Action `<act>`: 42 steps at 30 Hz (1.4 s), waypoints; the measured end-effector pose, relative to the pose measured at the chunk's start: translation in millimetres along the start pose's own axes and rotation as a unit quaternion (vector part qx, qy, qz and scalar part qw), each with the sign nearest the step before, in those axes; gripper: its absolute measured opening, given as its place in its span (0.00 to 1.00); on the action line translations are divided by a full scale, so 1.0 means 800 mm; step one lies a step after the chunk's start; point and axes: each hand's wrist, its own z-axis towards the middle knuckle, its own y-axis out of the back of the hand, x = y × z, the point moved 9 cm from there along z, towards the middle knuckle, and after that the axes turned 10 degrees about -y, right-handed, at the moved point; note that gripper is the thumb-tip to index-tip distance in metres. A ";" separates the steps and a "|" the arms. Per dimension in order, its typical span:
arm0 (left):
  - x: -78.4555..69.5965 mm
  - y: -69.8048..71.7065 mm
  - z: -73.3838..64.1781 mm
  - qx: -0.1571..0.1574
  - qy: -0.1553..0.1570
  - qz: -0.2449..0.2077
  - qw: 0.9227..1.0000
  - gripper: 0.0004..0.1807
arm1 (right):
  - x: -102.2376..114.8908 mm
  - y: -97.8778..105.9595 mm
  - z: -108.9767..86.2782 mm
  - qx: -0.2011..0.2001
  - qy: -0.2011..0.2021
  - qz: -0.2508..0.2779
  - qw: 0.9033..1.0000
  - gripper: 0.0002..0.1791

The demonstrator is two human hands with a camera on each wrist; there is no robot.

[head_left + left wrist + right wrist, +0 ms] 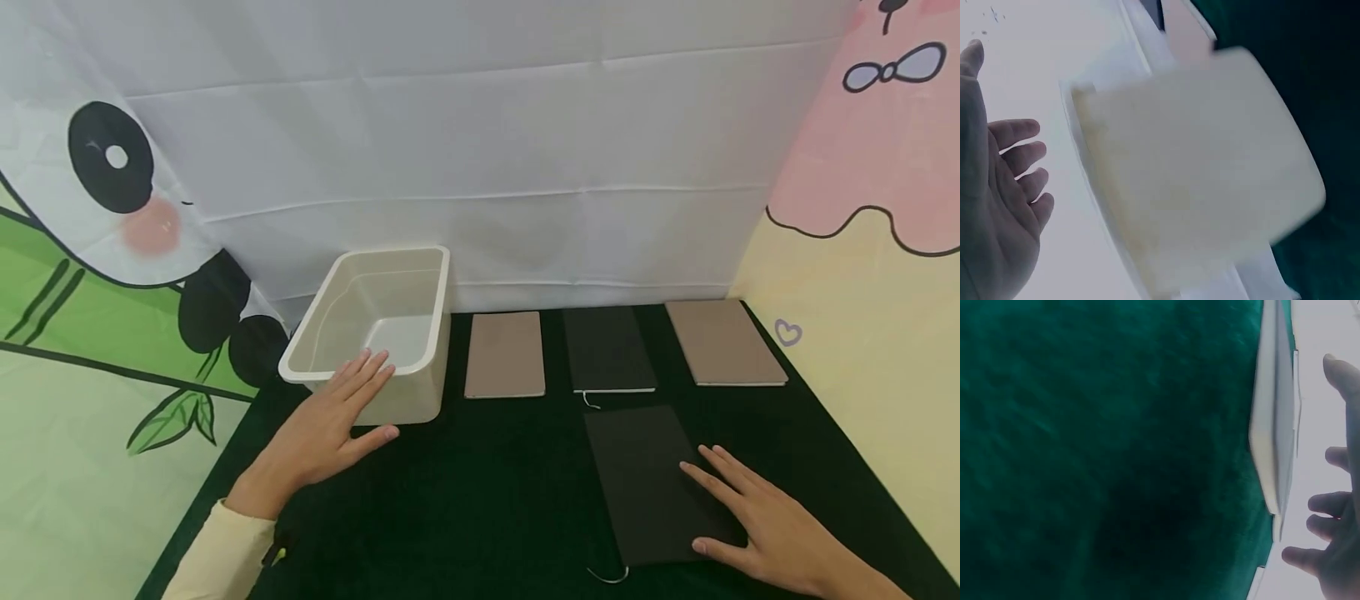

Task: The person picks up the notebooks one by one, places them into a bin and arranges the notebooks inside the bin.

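Observation:
My left hand (322, 433) is held with straight, slightly spread fingers at the near side of a cream plastic bin (431, 383). Its fingertips overlap the bin's front rim in the head view. The left wrist view shows this hand apart from the bin (1210, 169), holding nothing. Over the right side of a black notebook (645, 492) hovers my right hand (772, 525), fingers extended and thumb out. A pale ribbon marker (609, 578) sticks out of that notebook's near edge. In the right wrist view, the notebook's pale page edges (1262, 431) lie apart from the fingers.
Behind the near notebook lie a small tan notebook (505, 355), another black notebook (609, 350) with a ribbon, and a larger tan notebook (726, 343). All rest on a dark green cloth (480, 500). White fabric (480, 142) hangs behind, with printed cartoon panels at both sides.

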 end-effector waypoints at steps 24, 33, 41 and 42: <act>0.179 -0.002 -0.066 0.002 0.218 -0.064 0.974 0.46 | -0.018 -0.041 -0.020 0.052 -0.090 0.081 0.991 0.42; 0.184 -0.004 -0.069 -0.021 0.241 -0.118 0.963 0.50 | -0.019 -0.044 -0.015 0.090 -0.138 0.077 0.983 0.46; 0.191 -0.014 -0.077 0.001 0.264 -0.139 0.954 0.52 | -0.022 -0.050 -0.009 0.149 -0.160 0.093 0.971 0.52; 0.192 -0.014 -0.078 0.000 0.264 -0.139 0.954 0.52 | -0.022 -0.050 -0.008 0.156 -0.163 0.098 0.969 0.53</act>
